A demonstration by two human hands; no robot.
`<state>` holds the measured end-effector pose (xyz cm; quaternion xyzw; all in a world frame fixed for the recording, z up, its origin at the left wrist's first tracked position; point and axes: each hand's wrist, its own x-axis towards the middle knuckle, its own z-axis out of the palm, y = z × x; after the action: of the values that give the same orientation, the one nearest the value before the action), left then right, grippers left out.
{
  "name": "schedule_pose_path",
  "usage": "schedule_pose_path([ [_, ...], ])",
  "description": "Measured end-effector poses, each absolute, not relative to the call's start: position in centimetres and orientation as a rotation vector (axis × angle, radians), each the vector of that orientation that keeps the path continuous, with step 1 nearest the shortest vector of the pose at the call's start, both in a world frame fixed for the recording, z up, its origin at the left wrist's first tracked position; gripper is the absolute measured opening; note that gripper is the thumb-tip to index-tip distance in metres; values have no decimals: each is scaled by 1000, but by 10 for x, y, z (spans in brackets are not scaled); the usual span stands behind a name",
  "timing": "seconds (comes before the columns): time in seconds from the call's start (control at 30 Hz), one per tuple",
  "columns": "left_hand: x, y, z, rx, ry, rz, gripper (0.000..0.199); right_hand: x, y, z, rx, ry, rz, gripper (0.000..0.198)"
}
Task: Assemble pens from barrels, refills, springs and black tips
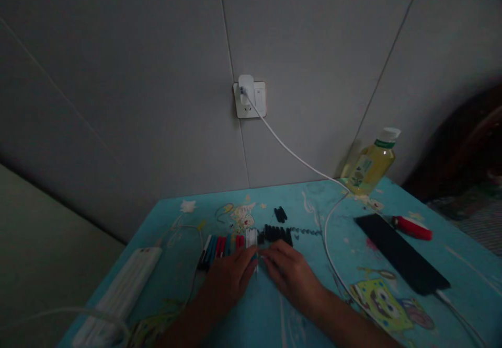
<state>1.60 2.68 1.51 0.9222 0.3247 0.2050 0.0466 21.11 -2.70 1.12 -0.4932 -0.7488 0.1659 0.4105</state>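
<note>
My left hand [233, 272] and my right hand [290, 270] come together low over the table, fingertips almost meeting. Between them shows a thin whitish stick [257, 268], like a pen refill; the dim light hides its details. The fingers of both hands are bent into a pinch. Just beyond the fingertips lies a bundle of slim white sticks [251, 236]. Left of it, partly covered by my left hand, is a row of red, blue and white pen pieces [215, 246]. Several short black pieces, like pen caps [278, 234], lie beyond my right hand.
A few more black pieces [280, 214] lie farther back. At right are a dark flat slab [402, 254] with a cable, a red-handled tool [412, 228] and a bottle of yellow liquid [371, 165]. A white cable [292, 152] crosses from the wall socket. A power strip [117, 296] lies left.
</note>
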Motion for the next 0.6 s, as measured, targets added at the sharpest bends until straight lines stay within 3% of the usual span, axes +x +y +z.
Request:
schedule_pose_path([
  [0.2,6,24,4,2880,994,633,34,209,-32,10,-1303,-1923,321,28],
  [0.6,6,13,4,2609,931,625,22,208,-36,7,-1201,-2133,178,36],
])
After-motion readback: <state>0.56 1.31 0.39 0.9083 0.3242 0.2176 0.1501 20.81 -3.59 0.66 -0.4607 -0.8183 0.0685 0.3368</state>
